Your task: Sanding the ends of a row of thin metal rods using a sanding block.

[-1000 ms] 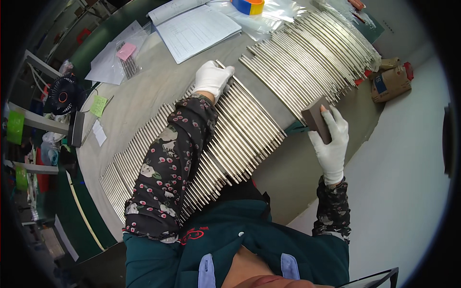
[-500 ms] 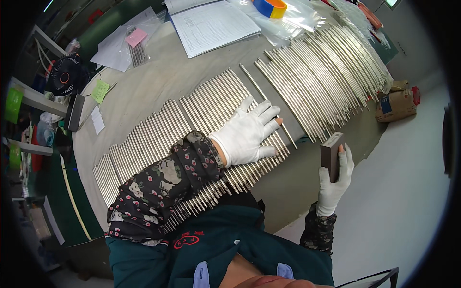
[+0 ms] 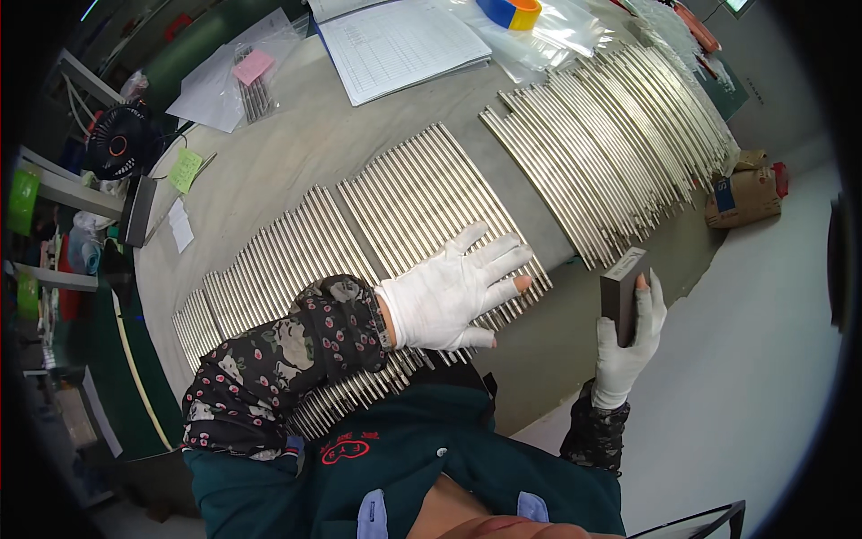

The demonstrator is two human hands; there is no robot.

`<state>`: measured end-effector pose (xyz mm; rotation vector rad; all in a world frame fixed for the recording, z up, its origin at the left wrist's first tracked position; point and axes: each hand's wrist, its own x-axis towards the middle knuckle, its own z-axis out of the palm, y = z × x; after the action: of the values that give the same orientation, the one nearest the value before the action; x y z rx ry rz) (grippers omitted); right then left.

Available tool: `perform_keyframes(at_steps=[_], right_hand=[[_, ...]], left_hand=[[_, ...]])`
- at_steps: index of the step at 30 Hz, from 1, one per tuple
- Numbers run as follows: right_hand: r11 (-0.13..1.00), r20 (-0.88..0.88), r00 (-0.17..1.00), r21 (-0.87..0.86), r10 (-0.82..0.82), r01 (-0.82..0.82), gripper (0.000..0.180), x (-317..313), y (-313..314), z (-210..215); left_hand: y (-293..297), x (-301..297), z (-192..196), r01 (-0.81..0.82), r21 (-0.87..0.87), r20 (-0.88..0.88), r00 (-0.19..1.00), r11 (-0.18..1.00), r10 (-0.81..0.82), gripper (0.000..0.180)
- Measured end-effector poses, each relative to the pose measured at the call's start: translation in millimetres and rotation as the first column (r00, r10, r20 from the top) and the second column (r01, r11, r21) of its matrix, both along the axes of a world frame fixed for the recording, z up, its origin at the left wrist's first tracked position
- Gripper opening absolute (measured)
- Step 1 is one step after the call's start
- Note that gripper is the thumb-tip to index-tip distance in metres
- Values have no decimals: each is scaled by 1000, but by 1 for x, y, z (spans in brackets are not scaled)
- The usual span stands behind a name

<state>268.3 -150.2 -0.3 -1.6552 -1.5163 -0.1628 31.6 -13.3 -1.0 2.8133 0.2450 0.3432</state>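
Note:
My left hand (image 3: 438,301), in a white glove with some fingertips bare, lies flat with fingers spread over the near ends of the metal rods (image 3: 409,198). These slim silver rods lie side by side in a long row across the table, with narrow gaps between some groups. Off the table's near right edge, my right hand (image 3: 628,359), gloved alike, grips a dark grey-brown rectangular block (image 3: 618,298) with a lighter end face. A second batch of rods (image 3: 602,144) lies to the right, across a strip of bare tabletop from the first.
At the back are an open binder with printed sheets (image 3: 404,54), a blue-and-yellow tape roll (image 3: 510,13) and clear plastic bags (image 3: 566,36). A small black fan (image 3: 119,142) stands far left, near a green note (image 3: 185,171). A brown bag (image 3: 747,198) sits beyond the right edge.
My left hand has moved left and toward me. The single rod that lay apart in the gap now rests against the left row. My right hand with the block has hardly moved.

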Motion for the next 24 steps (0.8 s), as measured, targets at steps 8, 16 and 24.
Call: perform_keyframes(at_steps=[8,16,24], right_hand=[[1000,0,1000,-14,19,-19,69,0,3,-3],[999,20,999,-16,42,-42,68,-1,6,-4],[997,-4,999,-65,44,-44,66,-7,7,4]], left_hand=[[4,7,0,-8,7,5,1000,1000,8,81],[2,5,1,-12,-7,7,1000,1000,13,80],[3,-3,2,14,-35,40,999,999,-12,82]])
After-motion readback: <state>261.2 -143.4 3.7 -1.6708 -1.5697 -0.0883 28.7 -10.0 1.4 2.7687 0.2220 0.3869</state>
